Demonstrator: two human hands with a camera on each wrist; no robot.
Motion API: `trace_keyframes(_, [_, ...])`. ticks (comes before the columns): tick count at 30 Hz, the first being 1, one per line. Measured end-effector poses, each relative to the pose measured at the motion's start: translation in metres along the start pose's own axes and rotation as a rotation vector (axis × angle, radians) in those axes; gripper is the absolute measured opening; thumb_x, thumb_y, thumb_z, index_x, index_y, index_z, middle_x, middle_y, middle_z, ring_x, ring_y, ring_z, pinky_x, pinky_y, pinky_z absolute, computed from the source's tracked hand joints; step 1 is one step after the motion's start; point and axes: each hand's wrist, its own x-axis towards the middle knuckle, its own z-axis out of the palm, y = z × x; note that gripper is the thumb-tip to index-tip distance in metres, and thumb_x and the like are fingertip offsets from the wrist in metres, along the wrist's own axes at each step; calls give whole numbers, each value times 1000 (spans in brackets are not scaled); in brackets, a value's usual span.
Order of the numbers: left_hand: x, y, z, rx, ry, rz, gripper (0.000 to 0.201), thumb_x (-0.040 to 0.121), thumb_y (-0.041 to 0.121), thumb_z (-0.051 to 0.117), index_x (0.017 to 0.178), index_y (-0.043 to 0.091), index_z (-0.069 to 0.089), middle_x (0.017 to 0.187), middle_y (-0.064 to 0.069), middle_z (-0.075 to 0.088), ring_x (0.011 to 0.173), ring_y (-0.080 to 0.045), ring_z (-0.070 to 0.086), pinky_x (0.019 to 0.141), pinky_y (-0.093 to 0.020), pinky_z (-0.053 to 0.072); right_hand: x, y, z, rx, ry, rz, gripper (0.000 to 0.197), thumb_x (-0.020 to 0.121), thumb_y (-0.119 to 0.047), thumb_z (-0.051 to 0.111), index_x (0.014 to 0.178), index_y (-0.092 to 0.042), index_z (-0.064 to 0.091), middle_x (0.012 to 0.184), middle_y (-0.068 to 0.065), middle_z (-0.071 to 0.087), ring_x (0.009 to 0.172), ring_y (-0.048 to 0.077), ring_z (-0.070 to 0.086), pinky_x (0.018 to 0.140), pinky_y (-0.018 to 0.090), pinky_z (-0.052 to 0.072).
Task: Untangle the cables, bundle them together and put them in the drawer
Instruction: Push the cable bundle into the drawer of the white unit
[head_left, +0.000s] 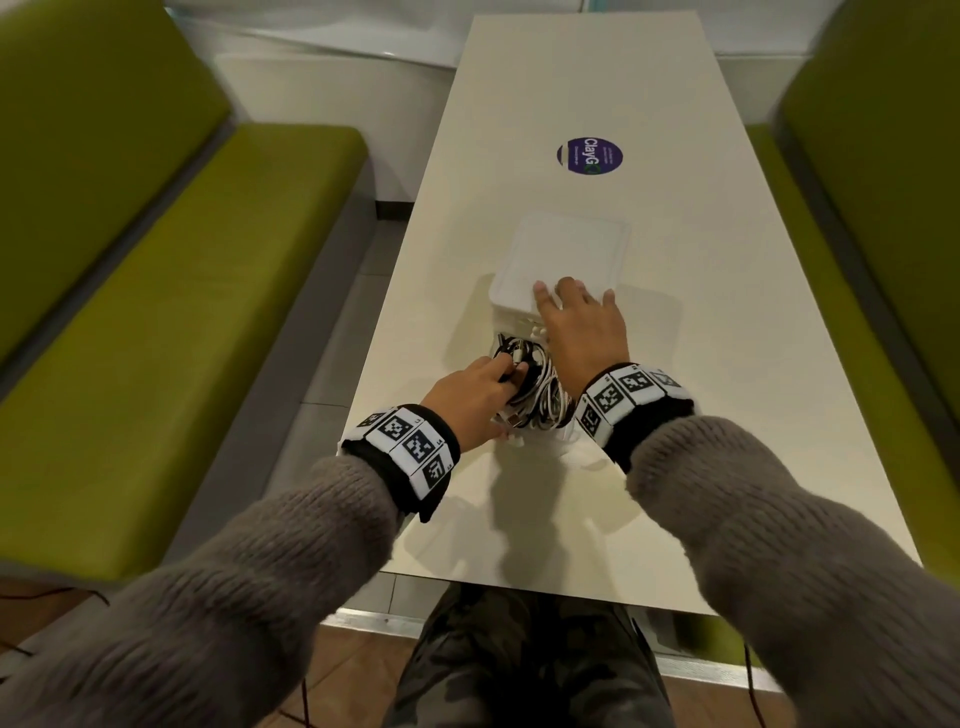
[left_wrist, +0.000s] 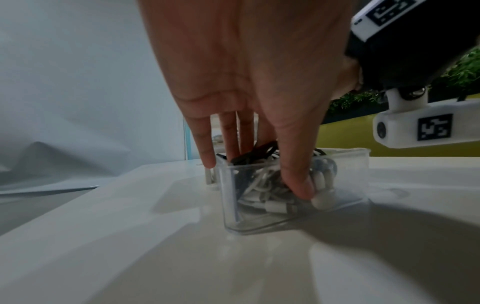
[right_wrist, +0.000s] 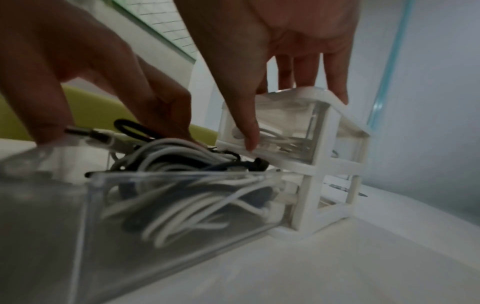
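Nearly done: cables (head_left: 530, 384) bundled, lying in the pulled-out drawer (right_wrist: 182, 205).
Fingers (left_wrist: 230, 139) of the left hand (head_left: 467, 400) clasp them there; the right hand (head_left: 582, 327) lies flat, released, on the drawer unit (head_left: 566, 249) on the counter (head_left: 727, 364). Shutting remains.

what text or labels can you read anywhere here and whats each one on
"ClayG", sideways, with a green mark after it: round purple sticker on the table.
Small print on that sticker: too blurred to read.
Tiny letters beside the square codes on the wristbands: too small to read.
No text seen on the drawer unit or cables.
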Motion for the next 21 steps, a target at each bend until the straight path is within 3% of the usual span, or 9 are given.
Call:
trace_keyframes(3, [3,-2,-5,-65,7,-15,47,81,34,68,116,4,58,122,-7,42,113,-21,41,76,-31,44,-1,8,-11,49,-6,-19,59,96,-23,53,148,-14,26,139,10,38,123,30,46,103,44,33])
trace_keyframes(6, [6,-4,-9,-82,1,7,50,76,40,71,110,4,62,118,-7,45,107,-23,43,80,-35,45,3,13,-19,65,-2,-52,53,96,-27,52,145,-16,34,133,8,44,107,30,56,81,37,44])
trace_keyframes(7, [6,-4,-9,-62,0,16,52,76,42,70,111,5,62,120,-7,45,107,-23,43,83,-36,44,4,14,-22,74,-11,-52,51,96,-29,52,144,-18,37,132,7,45,106,29,58,80,36,44])
trace_keyframes(10, [5,-5,-3,-25,13,33,57,79,42,68,122,7,57,143,-9,33,123,-26,39,97,-39,40,9,20,-24,156,-64,-27,45,94,-33,55,138,-24,48,130,4,45,120,27,47,104,46,32])
trace_keyframes(12, [6,-5,-1,-40,6,49,61,81,34,68,131,5,50,154,-12,17,134,-28,34,106,-38,35,12,23,-23,345,-76,16,40,91,-32,61,130,-22,58,127,5,46,123,26,39,105,48,34])
trace_keyframes(15, [7,-7,0,-106,-54,56,73,84,28,66,143,3,31,157,-12,7,140,-24,28,111,-29,29,19,20,-24,713,30,218,31,88,-37,62,108,-15,72,125,9,48,125,25,40,102,36,38])
trace_keyframes(17, [8,-8,0,-127,-73,48,77,86,25,64,147,6,22,157,-11,5,142,-22,22,111,-26,26,26,12,-27,754,46,384,45,85,-48,60,112,-13,66,135,15,40,133,31,32,104,38,34])
trace_keyframes(19, [9,-9,1,-124,-72,51,76,86,22,61,148,8,19,157,-10,8,143,-23,20,112,-31,28,32,3,-28,693,-28,543,79,77,-65,61,136,-14,42,148,19,20,141,38,13,111,49,25])
trace_keyframes(21, [11,-11,3,-109,-72,66,75,86,22,61,148,9,21,157,-10,12,142,-25,21,110,-38,32,36,-6,-28,678,-98,646,109,69,-75,62,149,-17,17,156,21,1,144,43,-2,113,57,15])
